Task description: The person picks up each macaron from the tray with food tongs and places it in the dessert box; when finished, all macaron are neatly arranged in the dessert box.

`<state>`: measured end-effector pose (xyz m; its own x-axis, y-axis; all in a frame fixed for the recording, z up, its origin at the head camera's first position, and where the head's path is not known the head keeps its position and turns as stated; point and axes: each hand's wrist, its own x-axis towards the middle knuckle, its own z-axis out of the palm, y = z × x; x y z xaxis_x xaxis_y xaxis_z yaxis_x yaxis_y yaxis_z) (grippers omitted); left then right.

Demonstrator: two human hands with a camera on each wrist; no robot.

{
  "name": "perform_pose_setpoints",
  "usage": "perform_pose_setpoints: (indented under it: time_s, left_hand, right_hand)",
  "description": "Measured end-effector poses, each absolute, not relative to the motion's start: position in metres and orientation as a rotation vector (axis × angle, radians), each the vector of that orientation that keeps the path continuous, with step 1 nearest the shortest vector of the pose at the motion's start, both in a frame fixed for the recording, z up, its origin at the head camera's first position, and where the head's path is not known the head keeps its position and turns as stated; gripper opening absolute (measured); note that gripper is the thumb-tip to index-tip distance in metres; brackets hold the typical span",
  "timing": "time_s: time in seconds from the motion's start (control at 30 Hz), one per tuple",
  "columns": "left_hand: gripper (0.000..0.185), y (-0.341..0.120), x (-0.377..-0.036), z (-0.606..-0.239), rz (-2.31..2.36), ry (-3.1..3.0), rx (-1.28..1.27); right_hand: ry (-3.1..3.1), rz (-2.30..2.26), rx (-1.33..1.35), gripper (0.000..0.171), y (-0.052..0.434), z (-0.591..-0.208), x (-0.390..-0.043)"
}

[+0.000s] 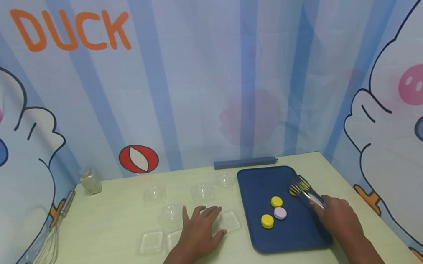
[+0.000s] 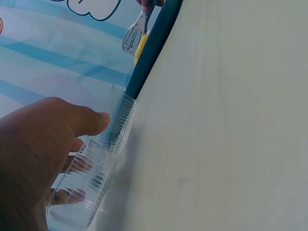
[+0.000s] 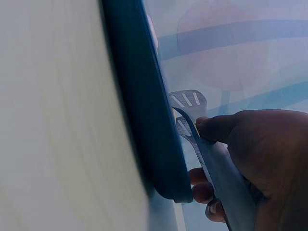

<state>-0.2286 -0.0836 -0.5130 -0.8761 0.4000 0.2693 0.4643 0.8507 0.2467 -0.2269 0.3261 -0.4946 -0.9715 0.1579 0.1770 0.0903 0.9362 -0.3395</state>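
Observation:
My right hand [image 1: 340, 217] grips metal tongs [image 1: 313, 196] with slotted ends, also seen in the right wrist view [image 3: 219, 166]. The slotted ends stand over the right side of a blue tray [image 1: 256, 239], with yellow showing through the slots. Left of them on the tray lie two yellow macarons [image 1: 276, 201] and a lilac macaron [image 1: 280, 213]. My left hand [image 1: 197, 234], fingers spread and relaxed, reaches over clear plastic containers beside a clear box [image 1: 230, 221]. In the left wrist view, its fingers show through clear ribbed plastic [image 2: 103, 144]; firm contact is unclear.
More clear containers [image 1: 151, 242] stand behind and left of my left hand. A dark blue rod [image 1: 245, 163] lies along the table's back edge. At the left are a whisk [image 1: 49, 246] and a small glass jar [image 1: 90, 182]. A printed curtain [image 1: 198, 66] hangs behind the table.

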Motion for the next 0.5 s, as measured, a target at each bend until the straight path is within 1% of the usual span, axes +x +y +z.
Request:
perform_pose_setpoints:
  time_s: [0.17, 0.5]
  left_hand:
    - [0.058, -0.0839, -0.2264, -0.5115, -0.467, -2.820, -0.662]
    - [0.061, -0.0873, -0.2304, -0.5142, -0.497, -2.828, -0.661]
  right_hand:
    - [-2.903, 0.491, -0.195, 0.049, 0.3260, -0.4977, -0.2277]
    - [-2.918, 0.493, -0.206, 0.045, 0.3260, -0.4989, -0.2305]
